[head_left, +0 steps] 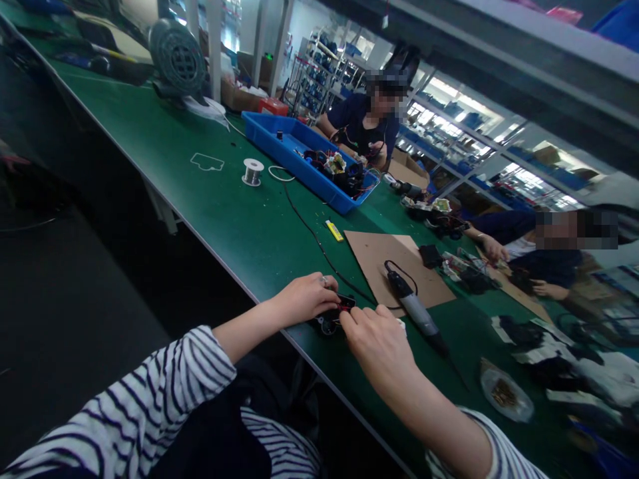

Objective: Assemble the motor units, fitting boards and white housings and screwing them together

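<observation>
While left hand point(315, 293) curls, right hand point(378, 332) seemingly pinches

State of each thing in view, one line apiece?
Left hand: curled, touching the black part
Right hand: curled, touching it too
Black part: red wires showing
Blue tray: open, holding jumbled parts
Wire spool: upright
Cardboard sheet: flat
Grey tool: lying partly over the sheet
Clear bag: holding brass-coloured pieces

Dim table point(234, 226), deep shadow below, bright background glare, blur along right edge.
</observation>
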`<state>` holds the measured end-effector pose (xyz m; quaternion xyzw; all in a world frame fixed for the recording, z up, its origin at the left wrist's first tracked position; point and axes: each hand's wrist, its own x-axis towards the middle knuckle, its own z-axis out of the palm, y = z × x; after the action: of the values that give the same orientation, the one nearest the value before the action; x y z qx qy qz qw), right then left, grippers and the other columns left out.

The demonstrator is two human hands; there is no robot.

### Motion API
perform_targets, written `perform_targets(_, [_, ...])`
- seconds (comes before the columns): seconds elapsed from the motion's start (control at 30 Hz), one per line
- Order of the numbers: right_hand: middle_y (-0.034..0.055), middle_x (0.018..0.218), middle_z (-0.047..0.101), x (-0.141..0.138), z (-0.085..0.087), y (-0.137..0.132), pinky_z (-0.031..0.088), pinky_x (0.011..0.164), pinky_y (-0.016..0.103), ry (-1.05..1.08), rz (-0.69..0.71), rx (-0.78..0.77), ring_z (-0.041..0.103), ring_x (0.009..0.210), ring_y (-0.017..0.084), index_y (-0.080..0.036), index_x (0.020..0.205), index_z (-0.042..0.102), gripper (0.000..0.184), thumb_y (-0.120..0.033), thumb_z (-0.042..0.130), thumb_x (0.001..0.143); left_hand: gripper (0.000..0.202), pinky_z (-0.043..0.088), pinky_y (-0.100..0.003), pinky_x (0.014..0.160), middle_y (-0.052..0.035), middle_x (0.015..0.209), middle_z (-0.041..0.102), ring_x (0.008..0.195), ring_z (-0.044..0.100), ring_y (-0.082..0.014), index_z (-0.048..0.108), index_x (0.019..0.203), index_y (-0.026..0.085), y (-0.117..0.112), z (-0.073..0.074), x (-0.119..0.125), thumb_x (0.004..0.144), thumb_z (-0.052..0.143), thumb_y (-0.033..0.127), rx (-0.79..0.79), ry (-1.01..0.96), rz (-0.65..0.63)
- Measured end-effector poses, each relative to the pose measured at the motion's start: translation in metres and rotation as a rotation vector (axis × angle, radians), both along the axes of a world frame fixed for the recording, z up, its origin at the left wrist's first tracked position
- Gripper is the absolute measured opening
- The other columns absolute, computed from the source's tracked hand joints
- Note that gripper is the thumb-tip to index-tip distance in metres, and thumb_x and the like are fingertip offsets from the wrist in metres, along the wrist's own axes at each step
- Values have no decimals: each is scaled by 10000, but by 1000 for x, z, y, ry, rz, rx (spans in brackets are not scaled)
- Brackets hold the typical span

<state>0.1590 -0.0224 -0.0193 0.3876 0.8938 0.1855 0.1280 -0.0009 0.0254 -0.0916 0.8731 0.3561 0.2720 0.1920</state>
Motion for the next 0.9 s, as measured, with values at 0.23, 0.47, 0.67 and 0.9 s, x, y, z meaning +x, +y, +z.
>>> perform_targets(0.23, [23,687,543,25,-9,4,232,605,298,247,43,18,459,628,182,-163,763,546,45,-189,561,797,239,417,-263,802,-22,1054,559,892,502,-151,647,990,210,-2,-1,1,886,454,308,-2,-9,2])
perform_targets(0.47, [12,636,545,14,-6,-1,241,620,305,227,1,95,471,581,169,-172,724,553,98,-178,535,820,244,414,-280,808,-27,1056,553,899,494,-161,647,995,212,-1,2,-1,890,445,301,3,12,-1])
perform_targets(0.67, [12,689,596,9,-8,8,209,548,296,221,-142,81,503,567,158,-183,770,560,104,-271,564,826,245,408,-268,806,-33,1050,557,904,493,-161,647,996,208,-1,1,0,889,447,300,11,16,3])
perform_targets(0.9, [-33,644,573,-5,3,39,173,486,241,297,-532,-222,530,605,161,-227,764,517,204,-340,665,680,239,412,-272,798,-31,1078,544,896,492,-158,640,991,207,-5,3,-1,894,432,274,17,42,-16])
